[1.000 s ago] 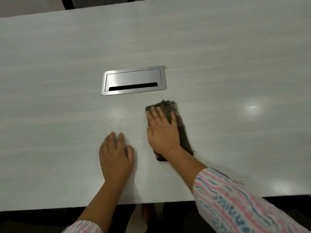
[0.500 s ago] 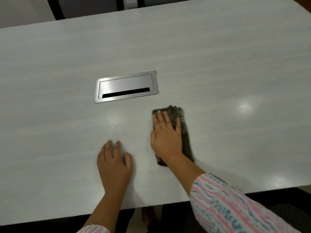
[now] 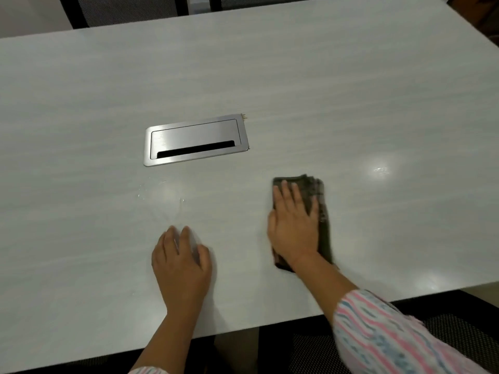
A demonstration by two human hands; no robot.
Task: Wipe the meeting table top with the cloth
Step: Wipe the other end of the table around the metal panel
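Note:
A dark grey folded cloth [image 3: 318,190] lies on the pale meeting table top [image 3: 351,103], right of centre. My right hand [image 3: 293,225] presses flat on the cloth with straight fingers, covering most of it. My left hand [image 3: 181,263] rests flat on the bare table near the front edge, holding nothing. A faint wet smear [image 3: 164,195] shines on the surface just beyond the left hand.
A brushed-metal cable hatch [image 3: 195,140] with a dark slot is set flush in the table beyond both hands. Dark chair backs [image 3: 129,9] stand past the far edge. The table's front edge runs just below my wrists, with a black mesh chair [image 3: 310,354] underneath.
My right hand has slid the cloth to the right across the table, away from the left hand. The left hand has stayed in place.

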